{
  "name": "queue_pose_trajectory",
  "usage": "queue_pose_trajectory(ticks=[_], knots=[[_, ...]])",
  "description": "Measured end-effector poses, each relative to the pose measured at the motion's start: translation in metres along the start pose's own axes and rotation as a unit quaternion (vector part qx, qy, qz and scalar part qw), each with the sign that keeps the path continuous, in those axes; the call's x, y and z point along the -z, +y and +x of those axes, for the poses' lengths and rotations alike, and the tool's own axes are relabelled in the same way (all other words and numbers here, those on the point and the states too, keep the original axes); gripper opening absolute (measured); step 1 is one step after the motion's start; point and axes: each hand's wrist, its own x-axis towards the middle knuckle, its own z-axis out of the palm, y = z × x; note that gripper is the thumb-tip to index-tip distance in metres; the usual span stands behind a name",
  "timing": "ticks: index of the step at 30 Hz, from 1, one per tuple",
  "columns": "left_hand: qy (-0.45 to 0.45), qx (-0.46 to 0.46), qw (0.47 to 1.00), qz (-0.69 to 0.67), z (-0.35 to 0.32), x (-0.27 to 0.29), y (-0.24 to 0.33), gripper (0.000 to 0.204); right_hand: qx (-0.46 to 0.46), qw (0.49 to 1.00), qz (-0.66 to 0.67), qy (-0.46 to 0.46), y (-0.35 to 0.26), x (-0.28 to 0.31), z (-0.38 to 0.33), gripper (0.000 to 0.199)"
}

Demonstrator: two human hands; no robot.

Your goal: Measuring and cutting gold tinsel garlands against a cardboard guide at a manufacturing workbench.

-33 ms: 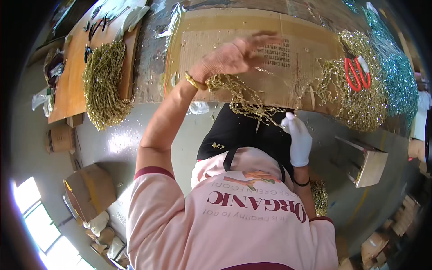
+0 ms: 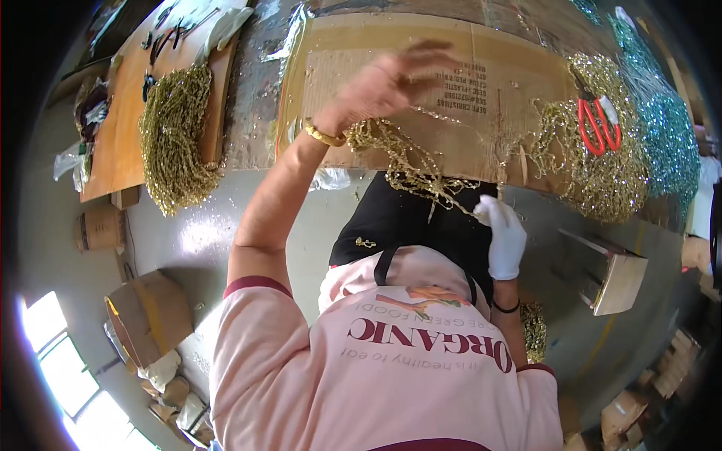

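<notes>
My left hand (image 2: 385, 84), bare and wearing a gold bangle at the wrist, hovers above a cardboard sheet (image 2: 331, 71). Its fingers are stretched forward and apart, a little blurred, with nothing visible in them. Below that hand a tangle of gold bead garland (image 2: 410, 161) hangs over the sheet's near edge onto my lap. The white-gloved right hand (image 2: 505, 237) pinches the garland's lower end between thumb and fingers, just over my right thigh. A loose strand (image 2: 440, 116) of gold beads lies on the cardboard near my left fingertips.
Red-handled pliers or cutters (image 2: 598, 128) rest on a gold garland heap (image 2: 609, 177) at right, beside blue-green tinsel (image 2: 665, 135). Another gold bundle (image 2: 177, 143) drapes over an orange-brown board (image 2: 120, 131) with tools on the left. Cardboard boxes (image 2: 154, 316) stand on the floor.
My left hand has shifted slightly left and away from me, fingers still spread. The right glove has moved slightly right and nearer to me, still pinching the garland's end.
</notes>
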Motion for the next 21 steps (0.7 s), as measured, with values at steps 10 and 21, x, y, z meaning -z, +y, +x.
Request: queue_pose_trajectory(ticks=[10, 21], knots=[[0.021, 0.064, 0.969, 0.237, -0.152, -0.017, 0.012, 0.039, -0.200, 0.970, 0.100, 0.091, 0.027, 0.035, -0.001, 0.052], [0.021, 0.011, 0.965, 0.259, -0.145, -0.016, -0.003, 0.022, -0.093, 0.984, -0.007, -0.152, 0.018, 0.098, -0.004, 0.034]])
